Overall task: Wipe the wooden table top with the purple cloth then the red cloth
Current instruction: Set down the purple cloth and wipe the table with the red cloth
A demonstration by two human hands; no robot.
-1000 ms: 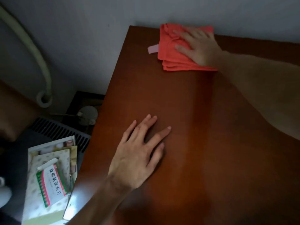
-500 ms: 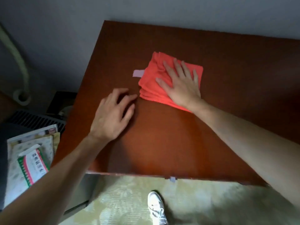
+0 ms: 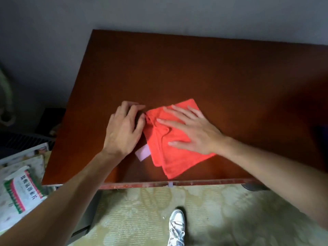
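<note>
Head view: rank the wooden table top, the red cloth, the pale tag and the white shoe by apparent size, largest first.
1. wooden table top
2. red cloth
3. white shoe, partly cut off by the frame edge
4. pale tag, partly hidden

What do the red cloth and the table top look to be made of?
The red cloth looks like soft fuzzy fabric, perhaps microfibre: it lies in folded layers and wrinkles. The table top seems wood or veneer with a smooth reddish-brown finish that catches a faint sheen.
</note>
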